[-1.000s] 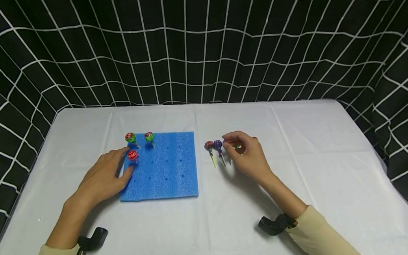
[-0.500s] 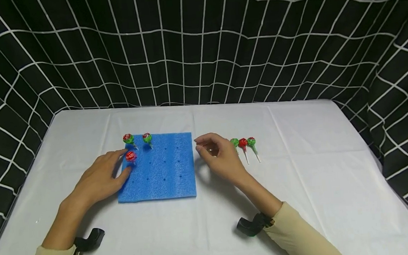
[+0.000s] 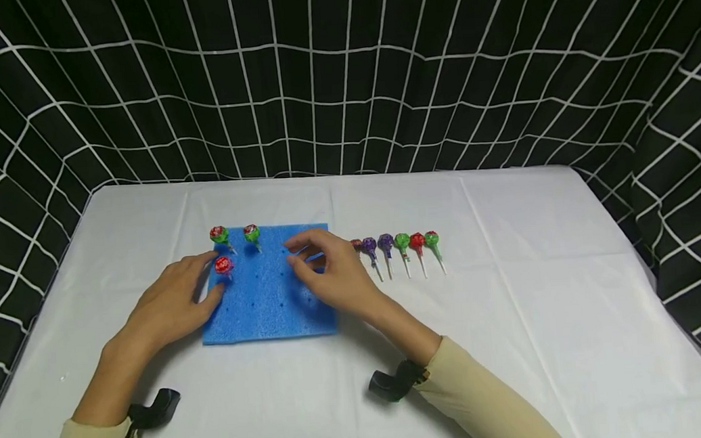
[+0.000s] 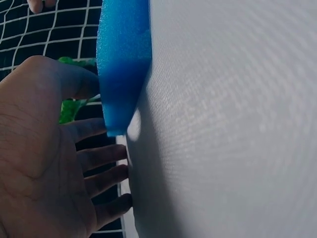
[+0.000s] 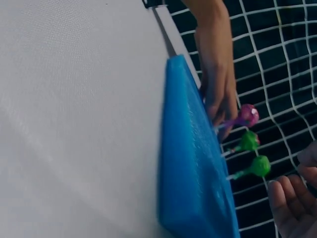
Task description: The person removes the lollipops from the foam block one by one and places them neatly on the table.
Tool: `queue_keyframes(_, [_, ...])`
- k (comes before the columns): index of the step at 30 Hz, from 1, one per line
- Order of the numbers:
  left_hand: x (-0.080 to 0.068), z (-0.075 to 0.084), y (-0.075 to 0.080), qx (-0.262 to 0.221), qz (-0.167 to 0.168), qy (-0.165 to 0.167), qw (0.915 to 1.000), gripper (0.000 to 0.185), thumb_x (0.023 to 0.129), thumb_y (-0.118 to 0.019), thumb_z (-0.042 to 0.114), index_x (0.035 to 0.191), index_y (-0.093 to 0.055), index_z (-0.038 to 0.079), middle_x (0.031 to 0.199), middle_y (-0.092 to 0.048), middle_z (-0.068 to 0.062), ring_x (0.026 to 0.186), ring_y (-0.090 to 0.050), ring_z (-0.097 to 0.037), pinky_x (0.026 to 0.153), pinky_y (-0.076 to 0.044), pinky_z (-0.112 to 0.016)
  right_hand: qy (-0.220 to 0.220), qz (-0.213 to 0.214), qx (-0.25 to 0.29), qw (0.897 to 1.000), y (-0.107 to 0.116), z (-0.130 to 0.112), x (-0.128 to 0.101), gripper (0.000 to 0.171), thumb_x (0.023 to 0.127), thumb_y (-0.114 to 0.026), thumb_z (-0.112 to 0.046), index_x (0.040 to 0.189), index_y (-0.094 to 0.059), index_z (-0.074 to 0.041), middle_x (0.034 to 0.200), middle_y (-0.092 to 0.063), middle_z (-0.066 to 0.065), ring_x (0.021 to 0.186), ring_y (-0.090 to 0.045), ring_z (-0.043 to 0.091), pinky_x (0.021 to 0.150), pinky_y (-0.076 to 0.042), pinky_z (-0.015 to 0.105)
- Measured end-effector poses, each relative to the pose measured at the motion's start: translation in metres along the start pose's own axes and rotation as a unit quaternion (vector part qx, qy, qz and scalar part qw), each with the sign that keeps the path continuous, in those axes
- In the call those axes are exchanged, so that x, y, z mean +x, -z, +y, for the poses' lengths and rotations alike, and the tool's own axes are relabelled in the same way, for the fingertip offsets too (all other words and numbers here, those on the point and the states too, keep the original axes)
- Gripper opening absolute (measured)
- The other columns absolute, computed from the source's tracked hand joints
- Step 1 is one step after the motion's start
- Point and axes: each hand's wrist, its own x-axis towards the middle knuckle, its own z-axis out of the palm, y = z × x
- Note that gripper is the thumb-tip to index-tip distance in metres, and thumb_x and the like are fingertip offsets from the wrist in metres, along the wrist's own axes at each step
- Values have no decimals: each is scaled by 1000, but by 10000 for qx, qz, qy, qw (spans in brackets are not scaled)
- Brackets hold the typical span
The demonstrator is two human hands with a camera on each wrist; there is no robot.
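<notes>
A blue foam board [image 3: 271, 313] with small holes lies on the table. Three wrapped lollipops stand in its far left part: a red-and-green lollipop [image 3: 219, 235], a green one with a red top [image 3: 252, 234] and a red-and-pink one [image 3: 223, 265]. At the board's left edge rests my left hand [image 3: 170, 303], thumb and fingers spread and relaxed; in the left wrist view they lie by the board's corner. My right hand [image 3: 336, 274] hovers over the board's right part. Its fingers are loosely bent, with a gap to the thumb [image 5: 308, 156], and nothing shows between them.
Right of the board several lollipops lie in a row, among them a purple lollipop [image 3: 385, 242], a green lollipop [image 3: 402, 242] and a red lollipop [image 3: 417, 241]. White cloth covers the table [image 3: 515, 302]. A black curtain with white grid lines [image 3: 340, 77] hangs behind it.
My right hand has moved left, from above the row of lollipops to over the foam board, uncovering the row. The left hand stays at the board's edge.
</notes>
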Motion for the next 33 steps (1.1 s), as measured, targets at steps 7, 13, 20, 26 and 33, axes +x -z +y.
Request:
queue_keyframes(7, [0, -2, 0, 10, -21, 59, 10000, 68, 104, -58, 39, 159, -42, 3, 161, -47, -27, 150, -41, -51, 121, -37, -71, 25, -255, 2, 9997, -18, -2, 6, 27, 100, -68, -6, 126, -69, 4, 122, -72, 21, 102, -72, 26, 90, -63, 27])
queue_keyframes(13, [-3, -4, 2, -14, -67, 98, 9999, 68, 105, -58, 39, 160, -42, 3, 162, -46, -27, 151, -40, -51, 121, -36, -71, 96, -492, 199, 9985, -38, -7, 10, 31, 101, -67, -6, 129, -66, 6, 127, -70, 22, 112, -72, 30, 97, -63, 30])
queue_keyframes(20, [0, -2, 3, -23, -53, 46, 10000, 68, 105, -59, 38, 160, -41, 3, 162, -46, -27, 151, -41, -51, 121, -36, -71, 37, -652, 22, 9979, -50, -12, 23, 33, 99, -70, -5, 131, -65, 2, 128, -71, 20, 113, -74, 30, 100, -63, 39])
queue_keyframes(26, [1, -3, 3, -7, -63, 4, 10000, 67, 105, -58, 38, 159, -42, 3, 160, -48, -27, 150, -42, -50, 120, -37, -71, 28, -827, -69, 9965, -57, -9, 30, 35, 99, -71, -6, 132, -64, 1, 127, -72, 19, 112, -74, 28, 99, -63, 32])
queue_keyframes(33, [0, -4, 3, -21, 10, -56, 10000, 66, 105, -58, 38, 158, -43, 3, 159, -50, -26, 148, -43, -50, 120, -38, -70, -70, -909, 2, 9958, -67, -9, 39, 31, 99, -72, -5, 129, -66, 0, 124, -73, 16, 112, -74, 26, 97, -61, 23])
